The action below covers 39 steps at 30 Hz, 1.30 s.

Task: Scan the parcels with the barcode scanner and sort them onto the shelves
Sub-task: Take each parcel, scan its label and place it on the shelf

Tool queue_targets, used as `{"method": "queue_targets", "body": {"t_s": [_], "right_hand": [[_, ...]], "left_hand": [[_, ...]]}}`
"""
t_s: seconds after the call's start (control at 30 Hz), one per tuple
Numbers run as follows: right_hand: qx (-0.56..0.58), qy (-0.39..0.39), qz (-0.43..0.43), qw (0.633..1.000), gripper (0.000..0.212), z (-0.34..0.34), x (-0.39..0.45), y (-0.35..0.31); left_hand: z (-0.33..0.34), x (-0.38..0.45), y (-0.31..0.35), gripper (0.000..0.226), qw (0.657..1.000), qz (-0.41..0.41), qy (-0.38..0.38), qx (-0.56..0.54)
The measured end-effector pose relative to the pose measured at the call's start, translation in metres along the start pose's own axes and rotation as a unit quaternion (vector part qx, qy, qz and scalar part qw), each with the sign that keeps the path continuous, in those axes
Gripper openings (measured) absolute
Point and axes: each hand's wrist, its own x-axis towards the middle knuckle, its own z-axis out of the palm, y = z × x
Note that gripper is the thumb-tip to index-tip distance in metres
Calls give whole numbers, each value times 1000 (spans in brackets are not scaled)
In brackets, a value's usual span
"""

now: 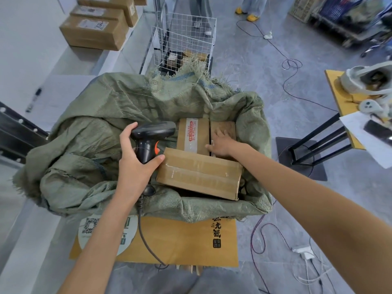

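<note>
My left hand (135, 164) grips the handle of a black barcode scanner (151, 133) with an orange trigger, its cord trailing down past my arm. Inside an open green woven sack (101, 132) lie three cardboard parcels: a large taped one (199, 177) nearest me, a narrower one with a red-printed label strip (192, 134) behind it, and a small brown one (224, 127) at the right. My right hand (221, 144) rests flat on the small brown parcel, fingers spread, thumb at the gap beside the labelled parcel.
A white shelf (70, 54) at upper left carries several labelled cardboard boxes (93, 32). A white wire cage cart (184, 39) stands beyond the sack. A flattened printed carton (180, 240) lies under the sack. A small yellow table (339, 98) with clutter stands right. Cables cross the floor; people's legs show far behind.
</note>
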Motion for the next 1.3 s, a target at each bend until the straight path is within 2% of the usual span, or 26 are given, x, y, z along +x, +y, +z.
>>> {"method": "queue_targets", "body": {"t_s": [0.3,0.43,0.53,0.67,0.93,1.1,1.2,1.3], "right_hand": [[-40,22,-25,999,82,-1,16,8],[-40,3,-34,999,86,-11,21,11],[-34,-15,-46,998,95,-18,23,15],[-57,0,-54,997,106,-19,25,17],[-53,11,-55,997,101,-13,26,14],[7,21,-142,990,81,-46,-18,13],[35,25,-210,977,78,-53,-73,7],[-8,9,-254,967,79,-36,-132,5]], "left_hand": [[1,5,-5,97,999,-27,-37,-9],[1,11,-8,91,999,-20,-48,-11],[4,17,-9,88,997,-24,-78,-14],[3,21,-10,86,993,-54,-102,-33],[5,25,-17,86,987,-87,-130,-36],[6,23,-16,86,989,-72,-127,-38],[6,23,-17,86,989,-68,-123,-40],[7,23,-18,87,989,-66,-124,-41]]}}
